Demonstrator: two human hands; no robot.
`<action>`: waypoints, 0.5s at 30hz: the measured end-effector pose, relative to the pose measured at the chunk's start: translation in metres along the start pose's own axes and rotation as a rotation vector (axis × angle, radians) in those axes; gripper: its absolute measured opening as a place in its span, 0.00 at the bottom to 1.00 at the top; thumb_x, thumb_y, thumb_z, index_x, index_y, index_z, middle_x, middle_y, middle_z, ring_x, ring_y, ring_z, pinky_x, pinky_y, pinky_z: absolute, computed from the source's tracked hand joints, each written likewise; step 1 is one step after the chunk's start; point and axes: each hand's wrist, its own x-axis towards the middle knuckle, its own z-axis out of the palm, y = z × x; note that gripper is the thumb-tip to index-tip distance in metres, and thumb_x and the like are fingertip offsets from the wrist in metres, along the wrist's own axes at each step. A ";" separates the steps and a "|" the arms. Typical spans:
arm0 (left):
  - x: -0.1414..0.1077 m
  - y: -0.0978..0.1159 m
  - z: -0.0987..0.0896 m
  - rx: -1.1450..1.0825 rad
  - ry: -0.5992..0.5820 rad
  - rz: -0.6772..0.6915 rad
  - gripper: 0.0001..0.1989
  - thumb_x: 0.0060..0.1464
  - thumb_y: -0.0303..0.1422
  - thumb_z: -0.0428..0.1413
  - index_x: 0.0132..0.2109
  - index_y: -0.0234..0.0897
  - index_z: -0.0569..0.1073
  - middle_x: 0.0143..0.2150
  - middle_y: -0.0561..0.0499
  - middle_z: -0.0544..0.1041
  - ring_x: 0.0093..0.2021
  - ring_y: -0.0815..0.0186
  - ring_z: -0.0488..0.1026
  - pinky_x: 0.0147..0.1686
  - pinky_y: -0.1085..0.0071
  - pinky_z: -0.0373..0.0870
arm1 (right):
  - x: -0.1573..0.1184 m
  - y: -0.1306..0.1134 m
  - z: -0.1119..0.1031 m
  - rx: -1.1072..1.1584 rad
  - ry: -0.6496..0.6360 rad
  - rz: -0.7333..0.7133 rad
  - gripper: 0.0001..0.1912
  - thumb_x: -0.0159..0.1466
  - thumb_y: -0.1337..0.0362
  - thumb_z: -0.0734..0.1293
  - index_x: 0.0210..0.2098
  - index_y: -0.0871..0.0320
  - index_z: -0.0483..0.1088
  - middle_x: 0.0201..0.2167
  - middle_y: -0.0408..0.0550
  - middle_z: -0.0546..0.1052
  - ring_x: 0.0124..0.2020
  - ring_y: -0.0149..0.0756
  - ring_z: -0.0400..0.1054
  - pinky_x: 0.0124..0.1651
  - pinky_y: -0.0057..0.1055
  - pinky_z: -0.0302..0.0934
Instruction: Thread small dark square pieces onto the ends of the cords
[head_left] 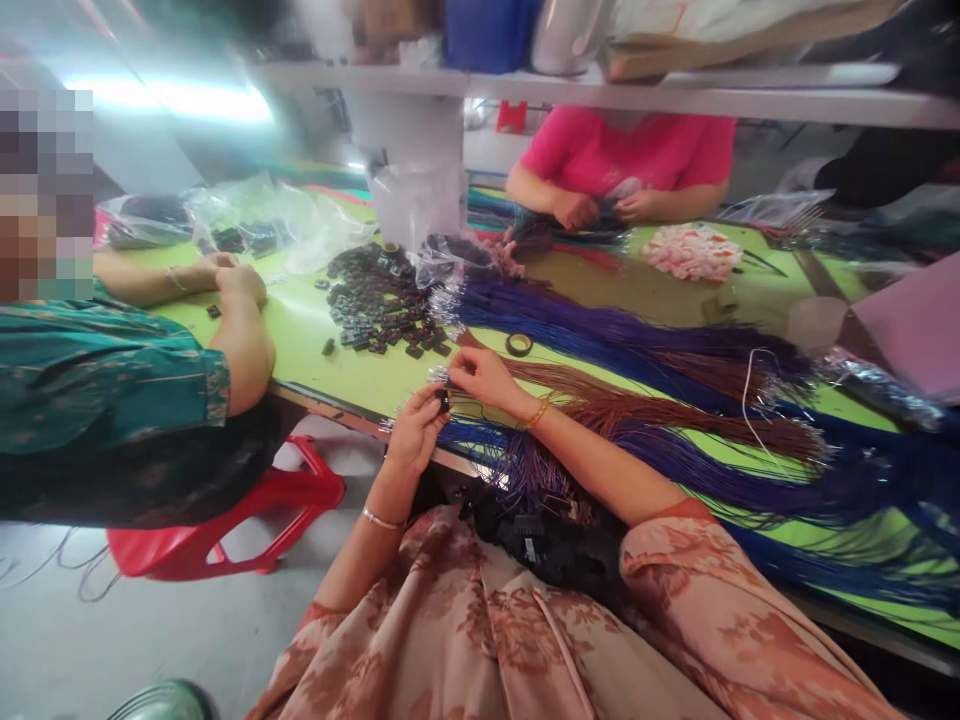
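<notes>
My left hand [415,428] holds a small black connector [442,400] between thumb and fingers, near the table's front edge. Just right of it, my right hand [486,378] is pinched close to the connector's top; what its fingertips grip is too small to make out. Behind my hands lies a pile of black connectors [379,295] on the yellow-green table [300,345]. Brown wires [600,395] and blue wires [697,470] run to the right, partly beneath my right forearm. Wires with black connectors [532,530] rest on my lap.
A black tape roll [519,344] lies beyond my right hand. At left, a person in green sits by a red stool [300,490]; another in pink works across the table. Pink-white parts [694,252] are heaped at back right. A shelf [525,90] spans above the table.
</notes>
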 end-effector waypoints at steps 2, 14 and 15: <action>0.002 -0.001 -0.002 -0.014 -0.003 0.003 0.13 0.46 0.25 0.62 0.41 0.35 0.77 0.39 0.50 0.77 0.38 0.70 0.73 0.37 0.74 0.69 | -0.007 0.000 0.000 -0.002 -0.014 0.008 0.07 0.56 0.64 0.63 0.27 0.61 0.70 0.21 0.39 0.69 0.22 0.25 0.56 0.27 0.24 0.49; 0.010 -0.009 -0.005 -0.035 -0.042 0.027 0.13 0.47 0.25 0.61 0.43 0.36 0.77 0.41 0.48 0.78 0.41 0.67 0.74 0.43 0.71 0.70 | -0.030 -0.009 -0.003 -0.211 -0.057 -0.013 0.08 0.55 0.63 0.66 0.24 0.60 0.71 0.18 0.39 0.66 0.21 0.25 0.53 0.26 0.25 0.43; 0.010 -0.010 -0.005 -0.027 -0.043 0.030 0.13 0.47 0.26 0.62 0.43 0.36 0.77 0.42 0.48 0.78 0.41 0.67 0.74 0.43 0.71 0.70 | -0.031 -0.008 -0.003 -0.219 -0.056 -0.012 0.07 0.54 0.63 0.66 0.24 0.60 0.71 0.18 0.39 0.67 0.21 0.25 0.54 0.26 0.25 0.43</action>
